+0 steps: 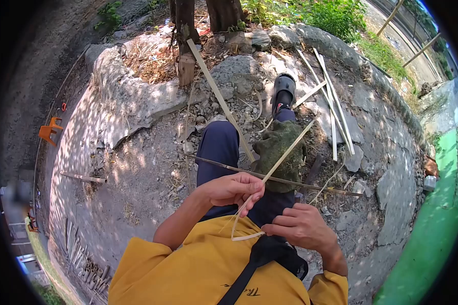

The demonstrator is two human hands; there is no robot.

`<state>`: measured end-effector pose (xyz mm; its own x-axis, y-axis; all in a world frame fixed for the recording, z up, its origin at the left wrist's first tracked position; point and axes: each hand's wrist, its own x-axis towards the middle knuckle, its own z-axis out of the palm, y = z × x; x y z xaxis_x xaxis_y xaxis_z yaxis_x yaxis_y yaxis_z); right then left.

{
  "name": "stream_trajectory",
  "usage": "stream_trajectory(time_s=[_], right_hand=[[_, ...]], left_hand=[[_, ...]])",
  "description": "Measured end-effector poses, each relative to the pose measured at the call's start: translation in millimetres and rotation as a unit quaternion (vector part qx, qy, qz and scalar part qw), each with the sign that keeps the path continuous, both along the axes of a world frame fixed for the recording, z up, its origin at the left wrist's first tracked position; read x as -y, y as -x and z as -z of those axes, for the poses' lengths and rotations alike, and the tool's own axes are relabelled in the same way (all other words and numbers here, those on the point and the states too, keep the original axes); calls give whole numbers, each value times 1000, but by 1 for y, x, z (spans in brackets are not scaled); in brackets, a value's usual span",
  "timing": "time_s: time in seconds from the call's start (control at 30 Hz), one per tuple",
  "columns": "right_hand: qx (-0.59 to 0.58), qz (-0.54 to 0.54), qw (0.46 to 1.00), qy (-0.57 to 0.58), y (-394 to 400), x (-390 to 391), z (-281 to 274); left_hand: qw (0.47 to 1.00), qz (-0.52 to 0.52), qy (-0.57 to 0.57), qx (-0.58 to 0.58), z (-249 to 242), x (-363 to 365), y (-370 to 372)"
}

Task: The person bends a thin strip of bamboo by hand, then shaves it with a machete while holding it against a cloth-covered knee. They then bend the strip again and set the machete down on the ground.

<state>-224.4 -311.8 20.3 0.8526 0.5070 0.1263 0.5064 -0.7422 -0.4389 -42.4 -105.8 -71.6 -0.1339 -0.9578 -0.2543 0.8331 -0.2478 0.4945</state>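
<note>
Ground (137,173) of cracked concrete and rubble fills most of what we see, dappled with shade, with a tree trunk (184,30) rising at the top and a green painted strip (432,229) along the right edge. An orange plastic chair (49,131) lies well apart on the left. Several loose bamboo slats (333,109) rest on the concrete to the right of our outstretched leg, and one longer slat (219,96) leans from the trunk down toward our knee. Our sandalled foot (284,89) points away from us, and a green cloth (280,152) is draped over the knee. A dark thin rod (310,184) lies across our lap, running left to right.

Across the cloth we hold a thin pale bamboo strip (285,152). Its long axis runs diagonally: the free end points up and to the right, past the knee, while the near end curves down into a loop just in front of our yellow shirt (198,269). Our left hand (234,190) has its grip closed narrowly around the strip where it starts to bend. Our right hand (300,226) pinches the looped end between thumb and fingers, just beside a black strap (249,274).
</note>
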Motion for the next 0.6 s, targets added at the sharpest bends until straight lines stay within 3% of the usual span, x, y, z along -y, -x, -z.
stream_trajectory(time_s=[0.2,0.27,0.43,0.5,0.53,0.6], right_hand=[[-2,31,999,-20,1,2,2],[-8,101,993,-57,2,9,-2],[41,245,966,-75,23,51,-14],[83,390,914,-76,32,69,-21],[86,399,910,-69,36,79,-19],[89,536,824,-160,39,105,-2]], left_hand=[[999,-30,-5,15,-10,-5,-7],[986,-166,7,-11,-12,-8,-11],[962,-266,23,63,-41,-20,-23],[961,-264,34,74,-33,-25,-28],[949,-290,46,112,-30,-27,-29],[930,-341,66,122,-23,-28,-29]])
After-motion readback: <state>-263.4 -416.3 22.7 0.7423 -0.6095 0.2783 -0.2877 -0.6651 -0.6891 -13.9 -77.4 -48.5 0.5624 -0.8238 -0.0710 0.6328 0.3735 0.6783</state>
